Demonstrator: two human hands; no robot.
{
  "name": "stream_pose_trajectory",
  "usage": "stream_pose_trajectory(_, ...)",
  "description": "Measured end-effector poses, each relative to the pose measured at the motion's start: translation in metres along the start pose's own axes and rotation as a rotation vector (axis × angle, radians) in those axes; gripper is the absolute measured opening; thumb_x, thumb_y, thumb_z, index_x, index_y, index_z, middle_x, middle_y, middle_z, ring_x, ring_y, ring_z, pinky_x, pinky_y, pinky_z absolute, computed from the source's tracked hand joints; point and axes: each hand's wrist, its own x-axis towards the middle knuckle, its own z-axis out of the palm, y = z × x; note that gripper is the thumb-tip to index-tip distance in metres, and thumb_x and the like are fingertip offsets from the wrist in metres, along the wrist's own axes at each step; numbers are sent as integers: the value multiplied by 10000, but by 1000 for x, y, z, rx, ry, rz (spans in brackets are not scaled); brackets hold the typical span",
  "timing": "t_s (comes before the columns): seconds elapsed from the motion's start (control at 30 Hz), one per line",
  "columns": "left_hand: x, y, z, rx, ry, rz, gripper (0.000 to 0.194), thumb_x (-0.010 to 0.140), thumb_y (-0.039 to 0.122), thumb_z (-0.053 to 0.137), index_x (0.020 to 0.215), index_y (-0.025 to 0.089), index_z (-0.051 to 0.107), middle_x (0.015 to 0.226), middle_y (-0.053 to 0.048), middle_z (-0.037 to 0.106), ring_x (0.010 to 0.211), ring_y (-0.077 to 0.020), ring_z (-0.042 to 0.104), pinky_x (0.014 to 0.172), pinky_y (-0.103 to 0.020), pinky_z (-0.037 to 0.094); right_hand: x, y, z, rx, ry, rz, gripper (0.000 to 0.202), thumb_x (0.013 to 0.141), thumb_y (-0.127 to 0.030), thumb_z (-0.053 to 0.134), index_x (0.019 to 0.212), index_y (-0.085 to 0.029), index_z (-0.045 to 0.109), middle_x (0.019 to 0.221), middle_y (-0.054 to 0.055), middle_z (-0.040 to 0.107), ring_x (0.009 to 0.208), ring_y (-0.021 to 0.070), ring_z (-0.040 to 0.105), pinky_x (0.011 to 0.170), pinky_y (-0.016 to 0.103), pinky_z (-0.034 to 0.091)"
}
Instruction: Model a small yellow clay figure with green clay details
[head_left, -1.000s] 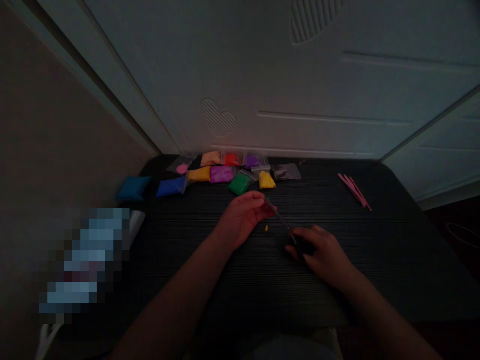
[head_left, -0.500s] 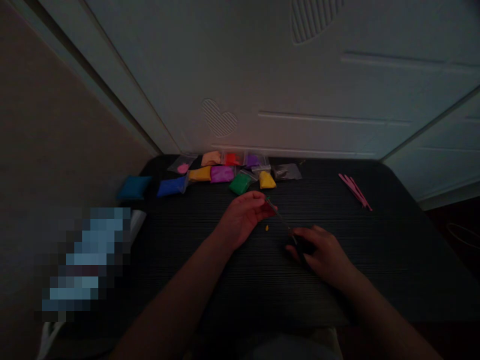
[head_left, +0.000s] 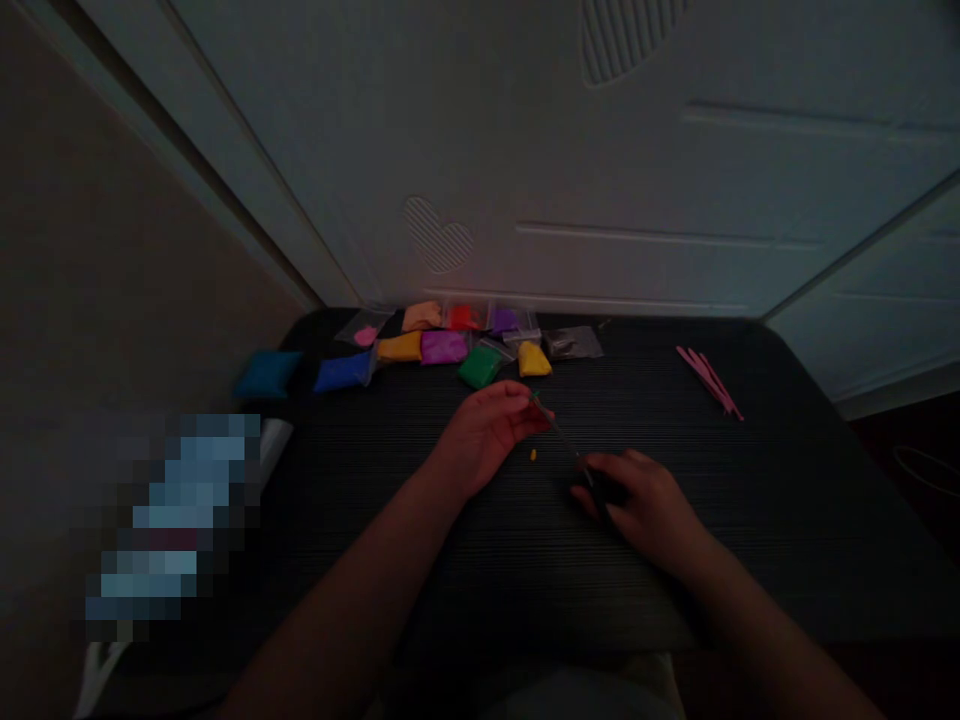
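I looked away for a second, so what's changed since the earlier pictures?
Nothing has visibly moved, been picked up or let go. The left hand is still at the small green bit, and the right hand still holds the thin tool, angled toward it. The yellow crumb, colored packets and pink sticks lie as before.

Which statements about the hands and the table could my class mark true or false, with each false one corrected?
1. The right hand holds a slim tool that points toward the left hand. True.
2. The left hand is spread flat. False: its fingers are bent.
3. A small orange-yellow piece lies on the dark table. True.
4. The pink sticks lie right of the yellow packet. True.
5. The right hand touches the pink sticks. False: they lie apart from both hands.
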Motion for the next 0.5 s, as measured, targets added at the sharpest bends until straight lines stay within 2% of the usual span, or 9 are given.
stream_pose_trajectory(0.37, 1, 1, -3, 8, -59, 29, 62, 703, 107, 528, 691, 128, 585, 691, -22, 613, 695, -136, 595, 743, -310, 452, -1, 1, 1, -75, 50, 2, 285, 758, -386, 541, 975, -210, 592, 736, 43, 644, 660, 177, 544, 623, 288, 442)
stream_pose_trajectory(0.5, 2, 0, -3, 11, -19, 19, 37, 687, 118, 554, 704, 130, 585, 680, -20, 608, 683, -136, 594, 739, -303, 450, 2, 2, -1, -119, 63, 38, 286, 763, -397, 529, 982, -220, 575, 732, 38, 642, 662, 181, 560, 609, 281, 442)
